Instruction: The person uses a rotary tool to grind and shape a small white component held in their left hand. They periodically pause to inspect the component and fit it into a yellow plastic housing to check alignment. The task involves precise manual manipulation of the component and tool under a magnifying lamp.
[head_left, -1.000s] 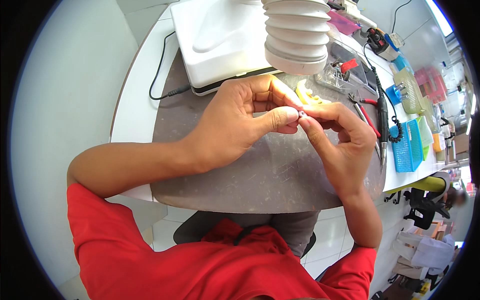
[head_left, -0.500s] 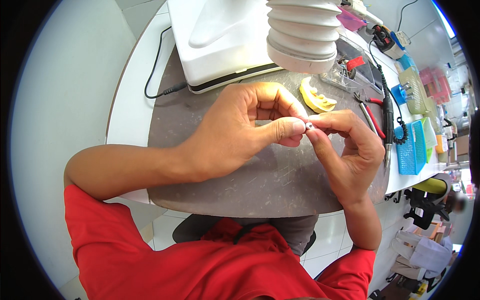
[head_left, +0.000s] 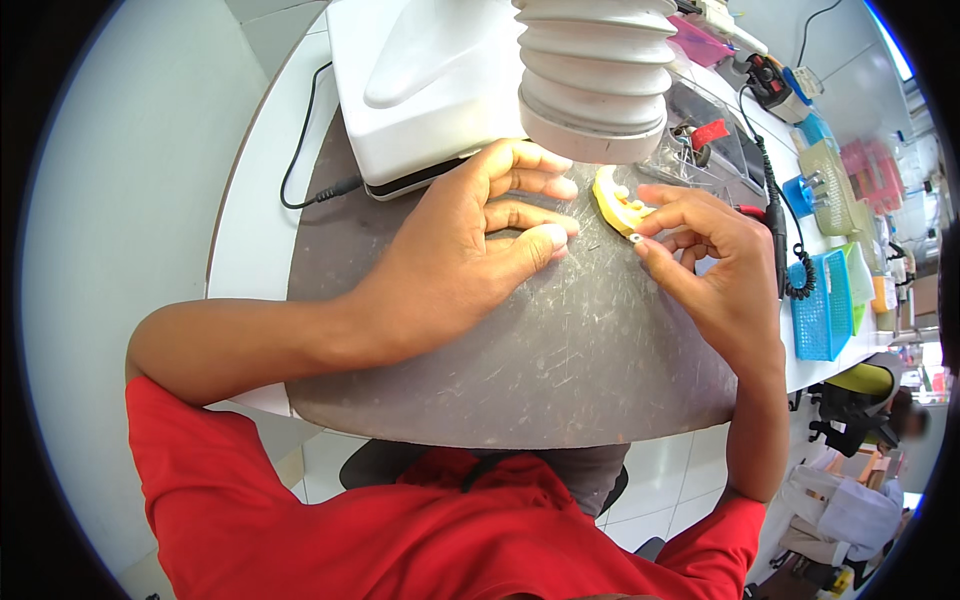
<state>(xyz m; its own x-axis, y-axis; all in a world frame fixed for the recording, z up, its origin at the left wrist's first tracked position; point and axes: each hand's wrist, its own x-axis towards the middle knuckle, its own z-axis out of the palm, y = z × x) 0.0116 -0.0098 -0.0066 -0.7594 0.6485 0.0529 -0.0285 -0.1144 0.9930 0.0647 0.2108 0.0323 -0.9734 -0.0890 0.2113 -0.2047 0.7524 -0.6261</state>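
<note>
A white ribbed lamp head (head_left: 597, 75) hangs over the top of the view at twelve o'clock, covering part of the white machine (head_left: 430, 85) behind it and the far edge of the dark scratched mat (head_left: 560, 350) that covers the surface (head_left: 250, 240). One black cable (head_left: 300, 170) loops from the machine toward ten o'clock. At two to three o'clock stand one blue basket (head_left: 822, 305), a coiled black cord (head_left: 785, 250), and a clear tray with a red-handled tool (head_left: 712, 135); further off lie bottles and boxes too small to tell apart. One yellow curved piece (head_left: 615, 205) lies on the mat just below the lamp, between the two hands. The right hand (head_left: 715, 275) pinches one small silvery part (head_left: 636, 238) between thumb and forefinger, right at the lower tip of the yellow piece, its other fingers curled. The left hand (head_left: 470, 255) rests open on the mat at the centre, fingers (head_left: 535, 245) spread and released, holding nothing, its fingertips near the yellow piece but apart from it. Half a second ago both hands met and held the small part together above the mat; now the left hand has let go and drawn back toward nine o'clock, while the right has carried the part up to the yellow piece. Two hands, one yellow piece, one small part are in view.
</note>
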